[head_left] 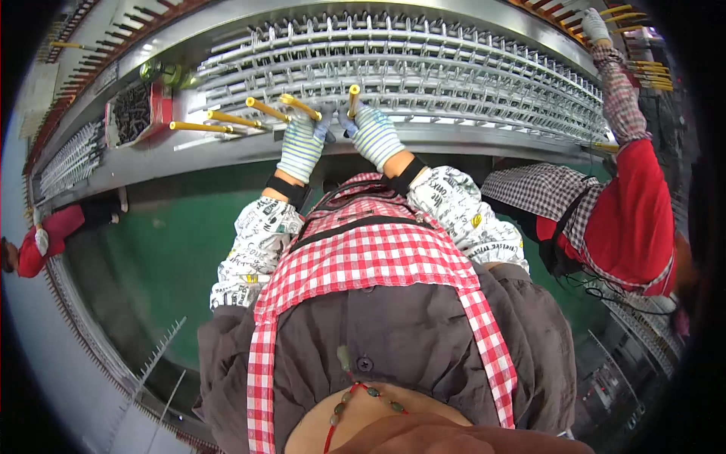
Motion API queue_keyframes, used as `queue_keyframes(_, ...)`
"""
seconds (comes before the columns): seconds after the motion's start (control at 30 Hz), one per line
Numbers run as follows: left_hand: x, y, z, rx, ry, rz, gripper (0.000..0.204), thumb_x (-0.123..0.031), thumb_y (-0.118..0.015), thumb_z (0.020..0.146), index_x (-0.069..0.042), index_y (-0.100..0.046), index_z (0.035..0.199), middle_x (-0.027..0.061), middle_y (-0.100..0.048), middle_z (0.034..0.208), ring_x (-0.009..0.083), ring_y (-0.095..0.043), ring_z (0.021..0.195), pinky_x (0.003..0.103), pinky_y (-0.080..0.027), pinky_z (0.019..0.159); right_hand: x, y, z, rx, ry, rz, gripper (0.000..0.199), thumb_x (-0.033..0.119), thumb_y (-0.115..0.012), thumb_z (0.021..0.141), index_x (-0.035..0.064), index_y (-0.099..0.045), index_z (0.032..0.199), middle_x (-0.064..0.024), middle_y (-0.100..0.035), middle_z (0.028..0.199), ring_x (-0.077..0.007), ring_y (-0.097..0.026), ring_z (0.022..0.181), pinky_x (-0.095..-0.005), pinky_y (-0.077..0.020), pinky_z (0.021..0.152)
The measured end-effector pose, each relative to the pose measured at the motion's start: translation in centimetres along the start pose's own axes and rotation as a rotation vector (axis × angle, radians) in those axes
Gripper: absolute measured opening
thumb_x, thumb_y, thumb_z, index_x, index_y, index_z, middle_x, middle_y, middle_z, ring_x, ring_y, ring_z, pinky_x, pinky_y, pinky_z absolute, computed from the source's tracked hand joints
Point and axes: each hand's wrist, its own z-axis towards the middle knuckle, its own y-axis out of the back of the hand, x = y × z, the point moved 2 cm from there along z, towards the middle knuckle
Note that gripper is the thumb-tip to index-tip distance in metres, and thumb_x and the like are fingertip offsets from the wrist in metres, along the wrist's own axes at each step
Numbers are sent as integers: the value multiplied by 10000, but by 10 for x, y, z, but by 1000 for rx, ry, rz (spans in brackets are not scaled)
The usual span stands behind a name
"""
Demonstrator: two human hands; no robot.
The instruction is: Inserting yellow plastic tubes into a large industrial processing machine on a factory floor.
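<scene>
White gloves with blue and green stripes and bluish fingertips cover both my hands at the near edge of a metal rack of silver bars (401, 66). My left hand (302, 146) has its fingers closed at the lower end of a slanting yellow rod (300, 106). Just right of it, my right hand (375, 136) pinches another yellow rod (353, 100) that points away from me. Further yellow rods lie left of my hands: one (266, 110) beside the left glove, another (233, 119), and one (200, 128) farthest left. The fingertips are partly hidden.
A red-edged box of small dark parts (134, 113) stands left on the metal bench (227, 153). A green object (162, 73) lies behind it. To my right a person in red (635, 219) reaches toward yellow rods; another person (49, 238) is far left. The floor is green.
</scene>
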Motion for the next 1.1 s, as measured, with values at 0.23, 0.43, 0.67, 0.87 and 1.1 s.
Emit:
queue_keyframes(0.23,-3,-5,-4,-3,93,12,301,-331,-563,884,-51,-635,969,59,-598,617,149,-586,502,283,-455,487,2,-1,-9,-11,-108,100,387,381,-524,862,18,-531,994,-270,-591,782,-421,-568,769,-476,-447,672)
queue_keyframes(0.43,-52,65,-77,390,144,-129,420,-190,-540,859,-10,-453,1228,147,-584,1088,222,-595,871,318,-456,805,-17,55,-58,154,-90,537,581,149,-575,836,48,-323,1350,-139,-532,1202,-203,-592,873,-315,-481,690)
queue_keyframes(0.67,-256,195,-64,342,68,-230,349,-195,-569,782,23,-578,1054,124,-655,836,101,-568,506,208,-454,459,-67,185,-45,30,-132,856,350,247,-540,898,34,-535,1175,-97,-608,1050,-158,-610,839,-268,-497,723)
queue_keyframes(0.87,-190,171,144,11,94,-260,525,-266,-602,866,-32,-399,1290,75,-524,1209,149,-582,880,278,-506,746,-89,259,37,-198,-58,906,312,231,-524,908,17,-549,1134,-79,-614,1025,-144,-626,753,-239,-506,632)
queue_keyframes(1.1,-89,208,276,-387,26,-259,584,-122,-589,851,-82,-269,1338,134,-533,1056,216,-618,708,311,-511,523,-73,276,148,-365,87,770,441,220,-559,861,21,-464,1242,-118,-578,1098,-178,-630,784,-277,-505,625)
